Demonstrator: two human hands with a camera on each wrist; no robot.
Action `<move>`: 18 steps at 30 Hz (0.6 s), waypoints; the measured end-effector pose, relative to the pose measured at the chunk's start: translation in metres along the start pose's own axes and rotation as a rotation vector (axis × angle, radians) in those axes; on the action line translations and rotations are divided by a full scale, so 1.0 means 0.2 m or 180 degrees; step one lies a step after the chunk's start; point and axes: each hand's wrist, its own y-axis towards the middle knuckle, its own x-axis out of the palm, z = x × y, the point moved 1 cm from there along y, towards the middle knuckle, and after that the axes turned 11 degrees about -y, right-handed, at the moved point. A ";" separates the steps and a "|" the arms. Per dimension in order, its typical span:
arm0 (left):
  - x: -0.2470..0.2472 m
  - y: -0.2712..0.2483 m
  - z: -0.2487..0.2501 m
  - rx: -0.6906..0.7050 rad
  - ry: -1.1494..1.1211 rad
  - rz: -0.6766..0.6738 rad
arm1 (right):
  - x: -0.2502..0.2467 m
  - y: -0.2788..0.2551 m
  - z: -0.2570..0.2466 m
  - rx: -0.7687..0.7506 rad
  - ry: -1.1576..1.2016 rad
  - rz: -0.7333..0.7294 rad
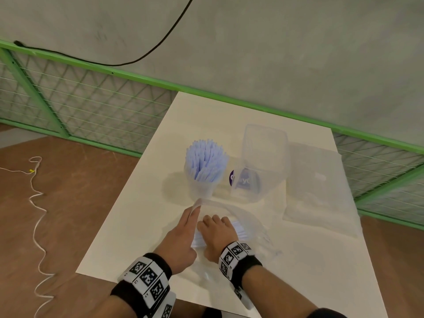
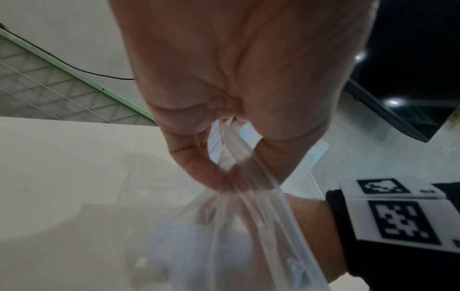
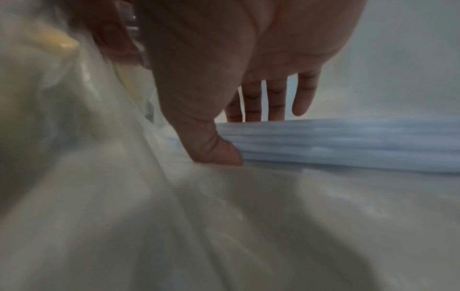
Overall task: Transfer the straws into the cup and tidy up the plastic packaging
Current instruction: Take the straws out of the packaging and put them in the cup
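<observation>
A clear cup (image 1: pixel 202 189) stands mid-table, packed with upright pale blue straws (image 1: pixel 206 161). In front of it lies a clear plastic bag (image 1: pixel 252 222) with more straws (image 1: pixel 239 230) inside. My left hand (image 1: pixel 195 210) pinches the bag's open edge and holds it up; in the left wrist view the left hand (image 2: pixel 224 185) has thumb and finger on the film of the bag (image 2: pixel 248 236). My right hand (image 1: pixel 211 222) is inside the bag. In the right wrist view the right hand (image 3: pixel 248 137) straddles the straw bundle (image 3: pixel 348 143), thumb on the near side, fingers behind.
A clear lidded container (image 1: pixel 263 157) with a purple label stands right of the cup. A flat empty plastic bag (image 1: pixel 319 191) lies at the table's (image 1: pixel 128 237) right edge. A green mesh fence (image 1: pixel 91 104) runs behind; a white cord (image 1: pixel 36 214) lies on the floor at left.
</observation>
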 end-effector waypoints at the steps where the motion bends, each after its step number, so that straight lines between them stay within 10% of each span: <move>1: 0.00 0.00 0.00 0.0016 -0.0001 0.0010 | 0.00 0.00 0.00 0.0015 -0.0013 0.0033; 18: -0.03 0.00 0.00 0.0007 0.0213 0.0143 | -0.03 -0.04 0.00 0.0063 0.0206 0.0103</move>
